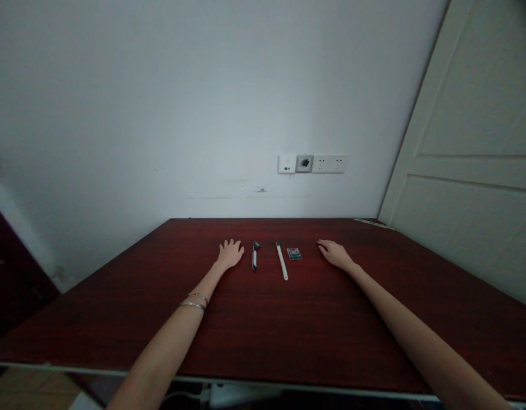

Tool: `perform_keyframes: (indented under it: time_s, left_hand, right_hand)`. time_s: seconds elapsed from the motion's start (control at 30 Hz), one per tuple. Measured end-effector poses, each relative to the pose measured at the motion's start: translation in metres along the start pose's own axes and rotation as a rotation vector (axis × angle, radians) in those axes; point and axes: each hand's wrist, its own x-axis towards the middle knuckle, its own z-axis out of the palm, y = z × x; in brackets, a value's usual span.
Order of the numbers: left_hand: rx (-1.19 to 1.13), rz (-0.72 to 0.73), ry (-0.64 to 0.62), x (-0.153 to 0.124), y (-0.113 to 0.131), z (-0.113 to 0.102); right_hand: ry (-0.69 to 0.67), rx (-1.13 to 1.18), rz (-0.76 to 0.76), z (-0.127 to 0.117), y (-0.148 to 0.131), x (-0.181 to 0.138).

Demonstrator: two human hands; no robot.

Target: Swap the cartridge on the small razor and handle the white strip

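Note:
My left hand (230, 254) lies flat on the dark red table with its fingers spread, holding nothing. Just to its right is a razor (254, 256) with a white and black handle, its head pointing away from me. A slim white brush-like tool (282, 262) with a dark far end lies in the middle, slightly slanted. Beside that sits a small clear case (294, 254) with something teal inside, perhaps razor blades. My right hand (333, 253) rests palm down to the right of the case, fingers stretched out, touching only the tabletop.
The table (314, 330) reaches back to a pale wall (229, 114). Wall sockets (329, 164) are set above its back edge. A white panelled door (468, 165) stands at the right, and a pale strip (374, 224) lies at the back right corner.

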Motion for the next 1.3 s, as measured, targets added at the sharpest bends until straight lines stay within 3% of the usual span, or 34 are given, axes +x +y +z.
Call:
perform_keyframes:
  time_s: [0.5, 0.67, 0.83, 0.97, 1.07, 1.3]
  left_hand:
    - [0.009, 0.025, 0.016, 0.003, -0.004, 0.004]
    - [0.011, 0.038, 0.041, -0.003, -0.001, -0.002]
    - [0.029, 0.066, 0.13, -0.01, 0.008, -0.012]
    - [0.069, 0.048, 0.224, -0.019, 0.025, -0.02]
    - [0.077, 0.087, 0.218, -0.027, 0.04, -0.025]
    - [0.052, 0.088, 0.171, -0.033, 0.052, -0.025]
  right_hand:
    - [0.003, -0.034, 0.009, -0.006, -0.009, -0.003]
    - [0.052, -0.091, 0.024, -0.022, -0.022, -0.009]
    - [0.092, -0.13, 0.114, -0.048, -0.073, -0.016]
    - [-0.117, -0.198, 0.086, -0.055, -0.134, -0.023]
    - [-0.269, -0.193, 0.024, -0.053, -0.173, -0.032]
    - [-0.336, -0.263, 0.015, -0.047, -0.208, -0.047]
